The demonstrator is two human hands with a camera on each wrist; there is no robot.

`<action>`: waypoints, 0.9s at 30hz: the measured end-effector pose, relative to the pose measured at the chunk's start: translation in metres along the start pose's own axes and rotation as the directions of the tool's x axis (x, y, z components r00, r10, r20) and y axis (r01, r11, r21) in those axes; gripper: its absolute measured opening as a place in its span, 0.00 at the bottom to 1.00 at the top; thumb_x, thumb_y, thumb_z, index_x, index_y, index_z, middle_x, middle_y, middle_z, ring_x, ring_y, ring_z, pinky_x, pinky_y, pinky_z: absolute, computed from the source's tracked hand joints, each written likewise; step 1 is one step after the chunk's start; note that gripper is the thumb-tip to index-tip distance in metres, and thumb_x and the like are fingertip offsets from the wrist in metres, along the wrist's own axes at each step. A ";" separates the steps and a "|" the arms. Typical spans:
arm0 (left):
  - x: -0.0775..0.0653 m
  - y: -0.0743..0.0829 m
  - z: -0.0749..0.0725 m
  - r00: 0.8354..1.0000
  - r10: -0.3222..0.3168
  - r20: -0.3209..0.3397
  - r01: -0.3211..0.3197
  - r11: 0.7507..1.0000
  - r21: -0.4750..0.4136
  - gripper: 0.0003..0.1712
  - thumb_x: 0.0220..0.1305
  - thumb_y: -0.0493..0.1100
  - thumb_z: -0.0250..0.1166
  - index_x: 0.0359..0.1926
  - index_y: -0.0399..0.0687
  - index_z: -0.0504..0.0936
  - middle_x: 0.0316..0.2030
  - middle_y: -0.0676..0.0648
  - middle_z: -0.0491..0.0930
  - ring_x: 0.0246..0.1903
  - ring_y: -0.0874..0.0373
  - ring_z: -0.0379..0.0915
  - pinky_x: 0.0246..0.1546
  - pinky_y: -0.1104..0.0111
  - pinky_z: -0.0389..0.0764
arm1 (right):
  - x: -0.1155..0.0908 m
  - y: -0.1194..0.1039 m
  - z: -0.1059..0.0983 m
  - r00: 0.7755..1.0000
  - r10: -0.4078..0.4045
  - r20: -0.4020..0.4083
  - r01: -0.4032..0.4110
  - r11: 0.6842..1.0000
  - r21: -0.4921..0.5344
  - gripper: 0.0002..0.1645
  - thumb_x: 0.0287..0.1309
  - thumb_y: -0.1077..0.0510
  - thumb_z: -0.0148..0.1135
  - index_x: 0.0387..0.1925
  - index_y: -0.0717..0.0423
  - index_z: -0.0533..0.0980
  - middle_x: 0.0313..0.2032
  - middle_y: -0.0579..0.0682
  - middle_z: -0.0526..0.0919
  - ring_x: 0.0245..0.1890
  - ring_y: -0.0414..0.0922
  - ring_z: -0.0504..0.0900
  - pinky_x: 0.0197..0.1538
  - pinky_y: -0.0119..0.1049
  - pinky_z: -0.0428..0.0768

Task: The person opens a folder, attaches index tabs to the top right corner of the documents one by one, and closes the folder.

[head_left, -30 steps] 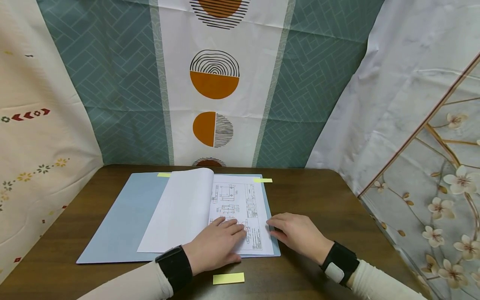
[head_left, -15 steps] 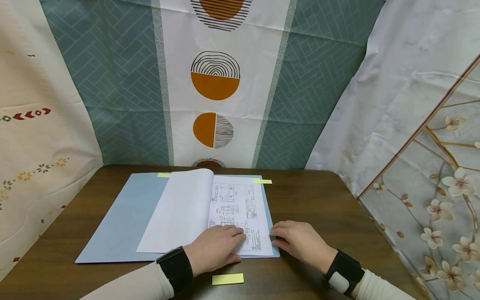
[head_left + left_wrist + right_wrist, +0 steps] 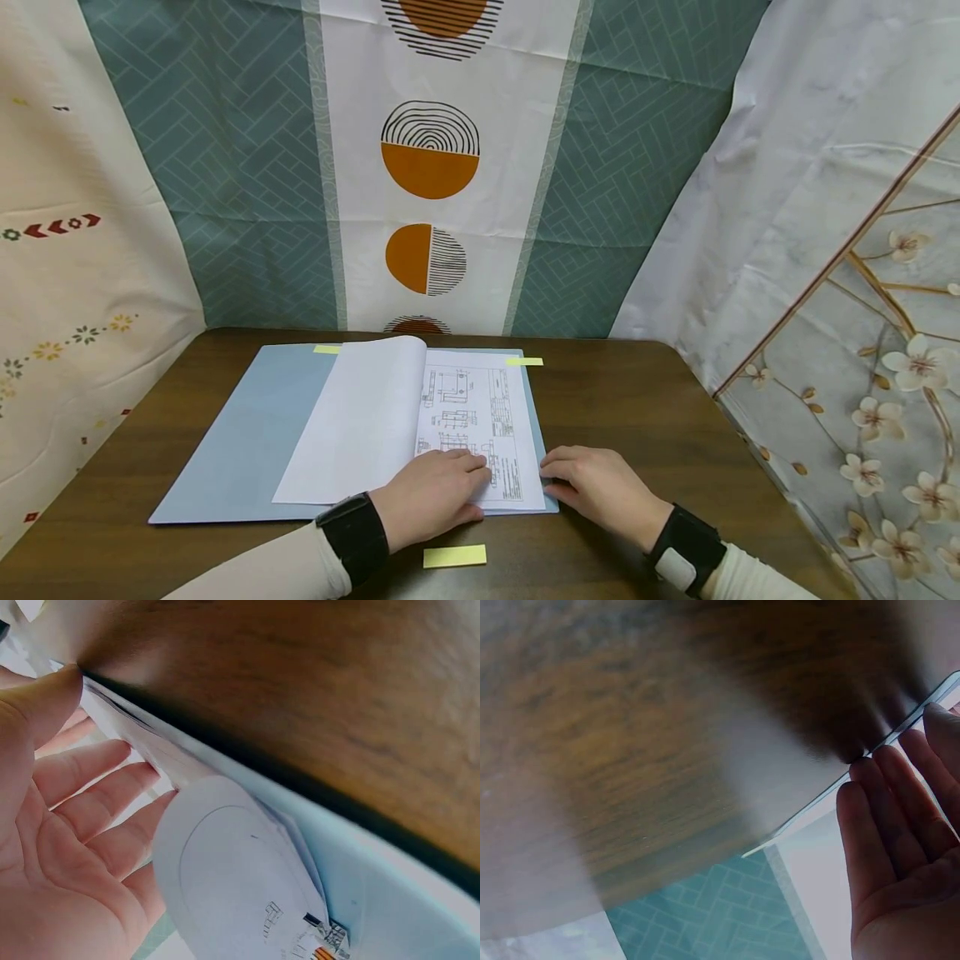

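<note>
A light blue folder [image 3: 225,442] lies opened on the table, with a stack of papers inside. The top right page is a printed technical drawing [image 3: 504,417]; a blank white sheet [image 3: 360,417] is turned over to its left and bulges at the fold. My left hand [image 3: 431,492] rests on the lower part of the drawing, its fingers relaxed and spread in the left wrist view. At the folder's right edge is my right hand [image 3: 603,492], its fingertips touching that edge; the right wrist view shows the fingers [image 3: 900,817] fairly straight, with nothing pinched between them.
Yellow sticky tabs [image 3: 525,362] stick out at the top of the drawing and at the blank sheet's upper left. A loose yellow sticky strip [image 3: 454,556] lies on the brown wooden table [image 3: 615,392] in front. Patterned cloths [image 3: 660,150] hang around the table.
My right hand has moved slightly right and down from the page's edge to the folder's edge. My left fingers have drawn together a little on the drawing. The papers have stayed put.
</note>
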State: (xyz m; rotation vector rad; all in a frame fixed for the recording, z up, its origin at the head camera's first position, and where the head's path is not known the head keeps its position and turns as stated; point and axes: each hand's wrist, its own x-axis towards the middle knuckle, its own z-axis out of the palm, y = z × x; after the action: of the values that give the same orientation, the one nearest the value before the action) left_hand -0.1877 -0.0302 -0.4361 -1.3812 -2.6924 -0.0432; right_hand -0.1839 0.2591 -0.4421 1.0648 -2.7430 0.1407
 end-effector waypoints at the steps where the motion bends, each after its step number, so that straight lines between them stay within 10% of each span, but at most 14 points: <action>1: 0.000 0.000 0.000 1.000 0.002 0.000 -0.002 1.000 0.004 0.28 0.60 0.61 0.68 0.57 0.53 0.82 0.56 0.54 0.80 0.55 0.57 0.76 0.56 0.63 0.74 | 0.000 0.000 0.000 1.000 -0.002 -0.003 0.002 1.000 0.001 0.14 0.56 0.49 0.72 0.45 0.45 0.87 0.46 0.38 0.84 0.42 0.36 0.82 0.48 0.33 0.79; 27: 0.025 0.019 0.000 0.998 0.048 -0.041 -0.041 0.986 0.164 0.23 0.62 0.64 0.65 0.42 0.50 0.84 0.24 0.53 0.80 0.20 0.62 0.71 0.27 0.71 0.76 | 0.000 -0.001 0.001 1.000 0.001 -0.028 0.000 0.999 0.035 0.14 0.52 0.51 0.74 0.43 0.42 0.88 0.41 0.37 0.83 0.36 0.34 0.80 0.44 0.30 0.80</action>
State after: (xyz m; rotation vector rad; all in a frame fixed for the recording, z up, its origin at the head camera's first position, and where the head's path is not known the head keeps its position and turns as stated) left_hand -0.1870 0.0013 -0.4335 -1.3738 -2.5630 0.1455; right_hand -0.1835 0.2575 -0.4433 1.0631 -2.7258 0.2024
